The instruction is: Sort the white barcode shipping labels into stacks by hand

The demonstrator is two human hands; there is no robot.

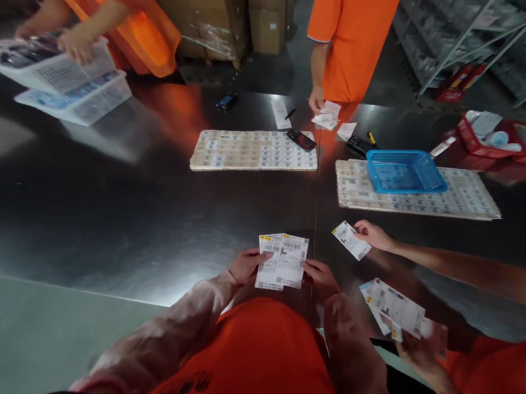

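I hold a small stack of white barcode labels (281, 261) with both hands over the shiny steel table (146, 208). My left hand (245, 265) grips the stack's left edge, thumb on top. On the stack's right edge, my right hand (323, 277) is closed in the same way. Both forearms are in thin translucent sleeves.
A co-worker at my right holds one label (351, 240) out and a bundle of labels (395, 309) lower down. Two label sheets (254, 151) (464, 196) lie ahead, a blue basket (405, 171) on the right one. Phones, a pen and red bins sit further back, where other people stand.
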